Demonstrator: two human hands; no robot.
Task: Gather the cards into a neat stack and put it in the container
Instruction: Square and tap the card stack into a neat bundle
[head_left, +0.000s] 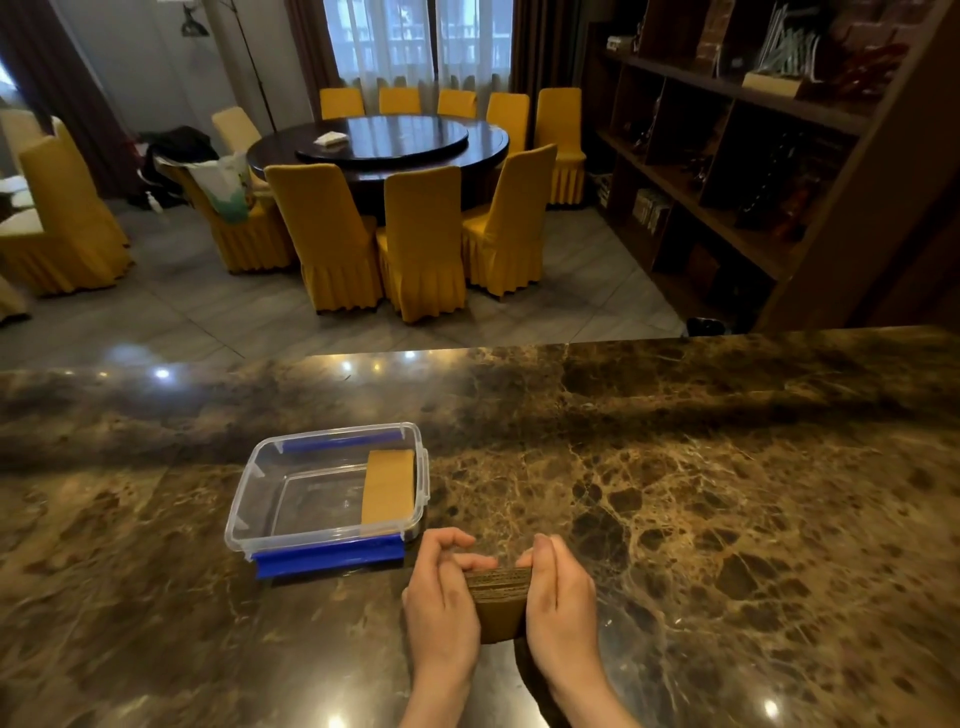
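On the marble counter (675, 467) a brown stack of cards (500, 597) is pressed square between the closed-in fingers of the left hand (441, 597) and right hand (563, 597), just beside the clear container (244, 514), where one stack (388, 491) is already laid and this one is yet to be placed.

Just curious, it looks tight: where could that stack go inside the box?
The clear plastic container is bare left of the tan card stack along its right wall. Both hands press the brown card stack just right of its blue clip.
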